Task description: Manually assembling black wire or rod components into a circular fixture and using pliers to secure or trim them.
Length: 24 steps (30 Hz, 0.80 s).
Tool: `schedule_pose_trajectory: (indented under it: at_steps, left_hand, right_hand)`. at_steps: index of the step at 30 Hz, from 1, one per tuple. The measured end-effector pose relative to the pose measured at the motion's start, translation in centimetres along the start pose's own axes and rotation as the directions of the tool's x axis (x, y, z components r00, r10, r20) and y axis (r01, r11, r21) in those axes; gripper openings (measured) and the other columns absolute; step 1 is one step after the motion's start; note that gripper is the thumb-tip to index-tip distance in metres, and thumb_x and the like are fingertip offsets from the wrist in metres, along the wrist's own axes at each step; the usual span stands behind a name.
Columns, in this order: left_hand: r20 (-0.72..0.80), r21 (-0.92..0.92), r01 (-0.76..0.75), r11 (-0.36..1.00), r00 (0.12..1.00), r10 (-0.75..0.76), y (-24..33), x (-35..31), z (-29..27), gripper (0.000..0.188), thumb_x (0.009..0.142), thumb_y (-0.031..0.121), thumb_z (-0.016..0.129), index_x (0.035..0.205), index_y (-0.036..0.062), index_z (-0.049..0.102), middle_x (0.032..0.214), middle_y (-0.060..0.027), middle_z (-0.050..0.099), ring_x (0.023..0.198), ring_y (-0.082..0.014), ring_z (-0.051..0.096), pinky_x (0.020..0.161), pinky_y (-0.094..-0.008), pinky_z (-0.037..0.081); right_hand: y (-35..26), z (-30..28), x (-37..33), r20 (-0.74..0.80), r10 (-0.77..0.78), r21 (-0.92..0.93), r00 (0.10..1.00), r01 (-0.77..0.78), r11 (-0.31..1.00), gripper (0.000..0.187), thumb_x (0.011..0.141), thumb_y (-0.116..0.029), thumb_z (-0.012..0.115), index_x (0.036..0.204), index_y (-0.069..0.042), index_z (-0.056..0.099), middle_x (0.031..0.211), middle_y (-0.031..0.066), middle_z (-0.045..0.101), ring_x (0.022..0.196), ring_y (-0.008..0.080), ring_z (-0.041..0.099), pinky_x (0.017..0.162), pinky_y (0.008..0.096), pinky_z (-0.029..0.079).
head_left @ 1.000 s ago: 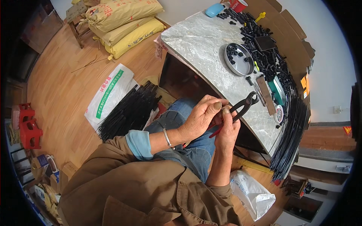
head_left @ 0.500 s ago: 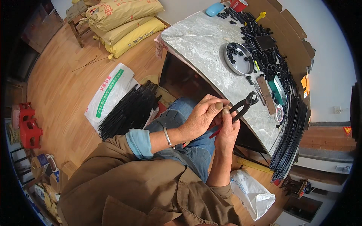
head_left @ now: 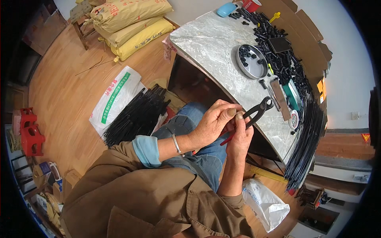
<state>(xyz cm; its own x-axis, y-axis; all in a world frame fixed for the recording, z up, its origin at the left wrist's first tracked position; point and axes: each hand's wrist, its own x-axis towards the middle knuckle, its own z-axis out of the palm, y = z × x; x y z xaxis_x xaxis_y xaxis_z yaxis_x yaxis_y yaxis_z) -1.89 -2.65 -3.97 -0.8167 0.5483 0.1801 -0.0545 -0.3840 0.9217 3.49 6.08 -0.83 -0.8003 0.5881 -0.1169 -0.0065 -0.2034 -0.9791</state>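
Observation:
Both of my hands meet above my lap, beside the near edge of the table. A pair of pincers (head_left: 258, 112) with a black rounded head and red grips sits in my right hand (head_left: 240, 139), the head sticking out toward the tabletop. My left hand (head_left: 212, 126) is closed close against the right one, thumb bent over the fingers. Whatever it pinches is hidden by the fingers. A bundle of thin black rods (head_left: 137, 117) lies to the left of my knees on a white sack (head_left: 117, 93).
The marbled table (head_left: 210, 37) bears a round metal dish (head_left: 260, 72) with small black parts, a heap of black fittings (head_left: 274, 37) and long black rods (head_left: 307, 142) over its right end. Stacked yellow sacks (head_left: 141, 41) stand back left; red stools (head_left: 32, 135) at far left.
The pincers' head has turned very slightly, with the right hand barely shifting. The left hand keeps its closed pose, and everything around stays put.

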Motion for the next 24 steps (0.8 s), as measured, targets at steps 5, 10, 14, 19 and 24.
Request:
schedule_pose_trajectory:
  at_steps: [5,10,14,19,24]
  left_hand:
    - [-0.013,-0.015,0.004,1.000,1.000,-0.004,0.22,0.13,0.16,0.047,0.101,0.037,0.042,0.120,-0.0028,0.057,0.100,-0.0038,0.049,0.082,-0.0081,0.052,0.073,-0.0218,0.045]
    - [-0.016,-0.006,-0.003,1.000,1.000,0.003,-0.04,0.04,0.08,0.047,0.100,0.037,0.042,0.119,-0.0029,0.057,0.100,-0.0040,0.049,0.082,-0.0083,0.052,0.072,-0.0217,0.046]
    - [-0.013,0.021,-0.002,1.000,1.000,0.002,0.11,-0.10,0.06,0.047,0.100,0.037,0.043,0.119,-0.0030,0.057,0.100,-0.0041,0.049,0.082,-0.0084,0.053,0.072,-0.0218,0.046]
    - [-0.015,0.010,-0.014,1.000,1.000,0.014,-0.28,-0.12,0.12,0.045,0.100,0.036,0.044,0.119,-0.0025,0.058,0.101,-0.0042,0.049,0.082,-0.0087,0.053,0.073,-0.0218,0.046]
    - [-0.016,0.024,-0.018,1.000,1.000,0.018,-0.26,-0.20,0.07,0.043,0.100,0.035,0.045,0.119,-0.0016,0.058,0.103,-0.0042,0.050,0.083,-0.0086,0.053,0.073,-0.0221,0.046]
  right_hand:
    - [0.57,-0.78,0.46,0.066,-0.011,0.022,0.998,0.010,1.000,0.017,0.095,-0.017,0.054,0.081,-0.008,0.054,0.069,-0.0053,0.043,0.062,0.0051,0.038,0.055,0.0222,0.032]
    - [0.59,-0.96,0.39,0.098,-0.003,0.032,0.995,0.000,0.999,0.016,0.095,-0.018,0.055,0.082,-0.008,0.054,0.070,-0.0050,0.044,0.062,0.0052,0.039,0.055,0.0216,0.034]
    - [0.51,-0.96,0.20,0.077,-0.004,0.018,0.997,0.002,1.000,0.015,0.095,-0.018,0.055,0.083,-0.008,0.055,0.071,-0.0050,0.045,0.063,0.0048,0.039,0.055,0.0215,0.034]
    - [0.31,-0.88,0.08,0.064,0.000,0.013,0.998,-0.001,1.000,0.014,0.094,-0.017,0.055,0.084,-0.008,0.055,0.071,-0.0052,0.045,0.063,0.0046,0.039,0.055,0.0211,0.034]
    - [0.19,-0.57,-0.12,0.049,-0.020,-0.041,0.999,0.022,0.999,0.014,0.095,-0.018,0.054,0.087,-0.007,0.057,0.070,-0.0055,0.046,0.062,0.0039,0.040,0.055,0.0203,0.033]
